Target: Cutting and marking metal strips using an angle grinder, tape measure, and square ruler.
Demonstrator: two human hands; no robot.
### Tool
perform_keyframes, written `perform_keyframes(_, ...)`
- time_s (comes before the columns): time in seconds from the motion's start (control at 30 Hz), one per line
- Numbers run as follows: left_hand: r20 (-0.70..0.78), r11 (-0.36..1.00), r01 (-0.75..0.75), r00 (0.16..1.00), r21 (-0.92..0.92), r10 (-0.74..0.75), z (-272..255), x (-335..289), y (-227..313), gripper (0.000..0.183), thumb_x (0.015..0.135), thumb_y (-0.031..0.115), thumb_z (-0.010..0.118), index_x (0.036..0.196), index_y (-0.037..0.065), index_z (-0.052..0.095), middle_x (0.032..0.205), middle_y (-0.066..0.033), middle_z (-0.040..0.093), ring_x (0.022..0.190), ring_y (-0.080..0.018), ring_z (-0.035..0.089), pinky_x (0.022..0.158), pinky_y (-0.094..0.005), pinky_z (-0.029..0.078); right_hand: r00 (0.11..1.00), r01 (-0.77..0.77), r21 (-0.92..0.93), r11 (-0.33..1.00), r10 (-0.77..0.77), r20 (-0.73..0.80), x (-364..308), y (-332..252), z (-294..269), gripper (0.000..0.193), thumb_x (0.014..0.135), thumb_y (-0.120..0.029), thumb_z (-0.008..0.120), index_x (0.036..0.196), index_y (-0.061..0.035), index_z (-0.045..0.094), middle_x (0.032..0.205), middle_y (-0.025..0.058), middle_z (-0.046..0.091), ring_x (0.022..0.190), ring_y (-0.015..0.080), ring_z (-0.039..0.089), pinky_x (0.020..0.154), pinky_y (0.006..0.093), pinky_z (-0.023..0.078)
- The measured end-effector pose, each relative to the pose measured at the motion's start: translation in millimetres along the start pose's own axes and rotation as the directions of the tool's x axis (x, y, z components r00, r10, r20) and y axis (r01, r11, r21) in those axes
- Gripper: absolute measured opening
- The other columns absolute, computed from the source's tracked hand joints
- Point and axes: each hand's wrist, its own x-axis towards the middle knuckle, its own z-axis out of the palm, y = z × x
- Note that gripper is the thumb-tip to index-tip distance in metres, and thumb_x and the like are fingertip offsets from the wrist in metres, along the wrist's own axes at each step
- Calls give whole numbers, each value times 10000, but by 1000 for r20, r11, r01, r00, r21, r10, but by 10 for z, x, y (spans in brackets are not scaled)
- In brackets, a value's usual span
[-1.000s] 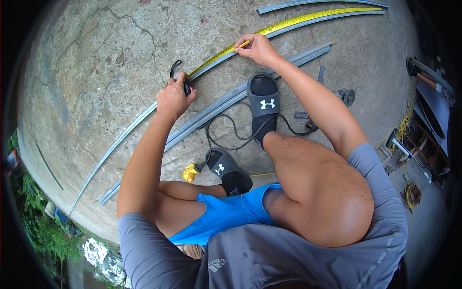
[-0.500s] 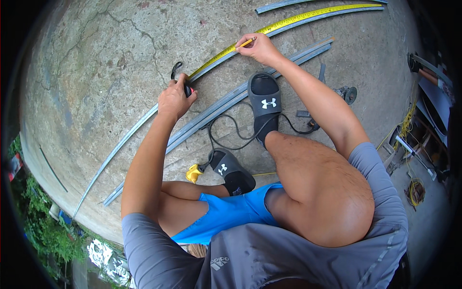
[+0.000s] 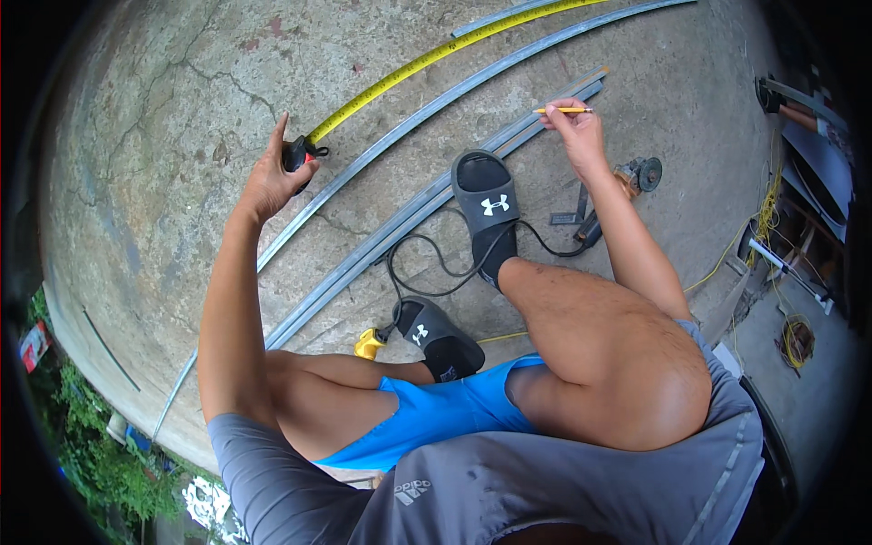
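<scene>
Tape measure [image 3: 296,156] is grasped in the left hand [image 3: 271,184], its yellow blade [image 3: 418,63] extended to the upper edge of view, with bare concrete [image 3: 118,200] left open on its left. Well apart, a pencil [image 3: 574,110] is pinched in the right hand [image 3: 579,138] near paired metal channels [image 3: 350,261], room being narrowed there by an angle grinder [image 3: 648,173].

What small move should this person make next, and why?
Probably let the yellow tape blade wind back into its case. The blade is drawn far out, with a gap between it and the long metal strip beside it, so it isn't laid against that strip. The left hand holds the case; the right hand holds a pencil.
</scene>
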Motion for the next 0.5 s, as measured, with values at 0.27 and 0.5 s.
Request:
perform_keyframes(0.27,125,958,67,992,-280,-32,-161,75,342,988,787,466,706,1591,205,193,1182,-186,568,1113,-262,522,1020,-361,387,999,45,-361,932,-46,6,-294,469,-333,209,991,-127,517,995,60,612,938,141,709,866,186,698,803,315,538)
perform_keyframes(0.5,239,896,77,970,-437,33,-131,180,533,1031,762,468,734,1583,139,205,1211,-165,574,1061,-247,584,987,-345,426,994,-99,-501,860,64,-86,-404,525,-494,264,1007,-70,394,1125,47,599,994,160,707,774,208,702,760,332,539)
